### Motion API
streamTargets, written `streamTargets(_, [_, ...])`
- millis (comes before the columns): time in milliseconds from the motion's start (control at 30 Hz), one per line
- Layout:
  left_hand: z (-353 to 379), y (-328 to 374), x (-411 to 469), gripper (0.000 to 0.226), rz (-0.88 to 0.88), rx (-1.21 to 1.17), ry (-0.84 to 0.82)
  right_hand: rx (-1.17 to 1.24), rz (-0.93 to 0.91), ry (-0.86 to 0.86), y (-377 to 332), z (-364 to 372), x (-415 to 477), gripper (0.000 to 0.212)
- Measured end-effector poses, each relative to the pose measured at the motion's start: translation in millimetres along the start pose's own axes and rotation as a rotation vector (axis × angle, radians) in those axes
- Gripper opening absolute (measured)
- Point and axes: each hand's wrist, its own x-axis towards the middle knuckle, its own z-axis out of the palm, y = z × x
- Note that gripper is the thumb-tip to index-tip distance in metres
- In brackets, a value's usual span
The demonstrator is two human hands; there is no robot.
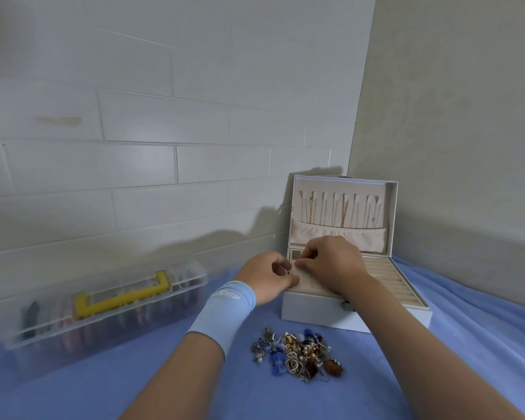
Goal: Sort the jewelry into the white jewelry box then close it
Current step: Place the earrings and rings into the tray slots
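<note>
While I watch through the head camera, both hands work at the open white jewelry box, which sits toward the far right corner of the blue-covered worktop, close to where the two walls meet. Its lid stands upright, with thin gold chains hanging inside it above a gathered fabric pocket. The left half of the box's top tray is a pale panel of small holes; the right half is a row of ring slots.

My left hand is at the left edge of that panel, fingers curled and thumb lying on it. My right hand reaches in over the tray, its fingertips bunched together at the panel's far left corner, almost touching the left hand. Whatever they pinch (if anything) is too small for me to make out, so I cannot tell whether either hand holds a piece.

The jewelry pile lies on the cloth just in front of the box, apart from it, between my forearms. A light blue wristband wraps the left wrist. Along the far edge at the left, a clear plastic case with a yellow handle rests against the tiled wall.
</note>
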Motion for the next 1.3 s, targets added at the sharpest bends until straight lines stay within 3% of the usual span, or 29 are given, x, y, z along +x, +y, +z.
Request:
streamTargets(333, [0.6,0.0,1.8,0.02,0.016,-0.012,0.011,-0.043,-0.114,0.003,-3.5,0.7,0.8,0.016])
streamTargets(567, [-2.3,3.5,-2.6,0.027,0.012,0.029,-0.024,-0.029,-0.104,-0.134,-6.1,-8.3,-0.7,0.022])
streamTargets(733, [-14.4,11.8,-7.4,0.024,-0.026,0.145,-0.025,0.082,-0.08,-0.175,-2.9,-15.9,1.0,0.016])
streamTargets(833, [-28.5,23.9,-14.0,0.016,-0.052,0.311,-0.155,0.131,-0.131,-0.141,-5.8,-26.5,-2.2,0.01])
streamTargets(900, [-37.0,33.2,-20.8,0.015,-0.067,0.388,-0.304,0.192,-0.198,-0.214,-15.5,-37.6,-10.5,0.006])
streamTargets(967, [-41.4,42.5,-27.4,0.013,-0.085,0.474,-0.443,0.192,-0.257,-0.417,-27.2,-48.6,-24.1,0.005])
streamTargets(1100, [-36.2,50.7,-31.0,0.021,-0.117,0.591,-0.565,-0.007,-0.279,-0.747,-42.2,-53.7,-50.1,0.01])
streamTargets(1200, [-24.9,47.4,-31.9,0.034,-0.127,0.627,-0.616,-0.149,-0.278,-0.783,-46.9,-41.6,-62.5,0.017])
streamTargets(1300, [-17.6,42.6,-33.1,0.035,-0.118,0.708,-0.578,-0.146,-0.278,-0.734,-46.8,-37.4,-63.3,0.013])
